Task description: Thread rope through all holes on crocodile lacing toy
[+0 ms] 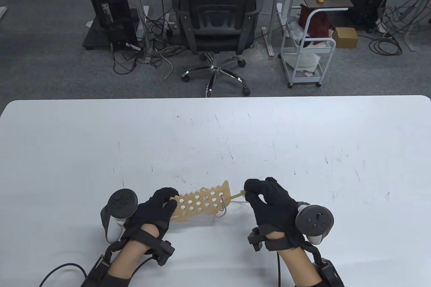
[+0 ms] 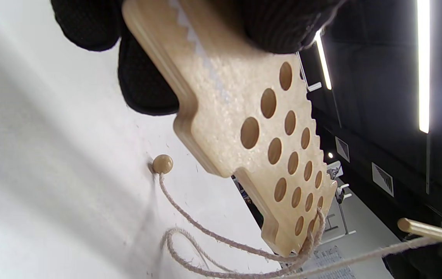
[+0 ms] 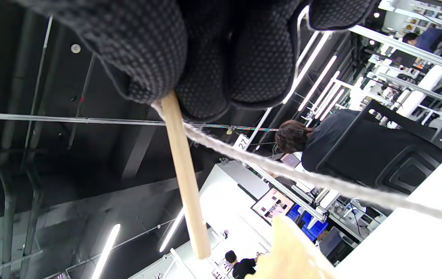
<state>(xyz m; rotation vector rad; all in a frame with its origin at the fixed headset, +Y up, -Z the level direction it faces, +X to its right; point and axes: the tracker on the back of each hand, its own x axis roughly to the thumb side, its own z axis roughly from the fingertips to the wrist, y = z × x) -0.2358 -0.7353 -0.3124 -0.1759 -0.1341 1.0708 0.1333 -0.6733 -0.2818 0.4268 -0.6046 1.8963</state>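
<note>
Black office chair [image 1: 217, 14] on grey carpet [image 1: 50, 68] (cables strewn)

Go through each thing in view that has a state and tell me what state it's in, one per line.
Crocodile board: lifted off the table, most holes empty.
Rope: through holes at the board's far end, slack below.
Bead: on the table.
Wooden needle: pinched.
Left hand: grips the board.
Right hand: pinches the needle.

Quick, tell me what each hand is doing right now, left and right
Left hand: grips the head end of the wooden crocodile board.
Right hand: pinches the wooden lacing needle with the rope trailing from it.
</note>
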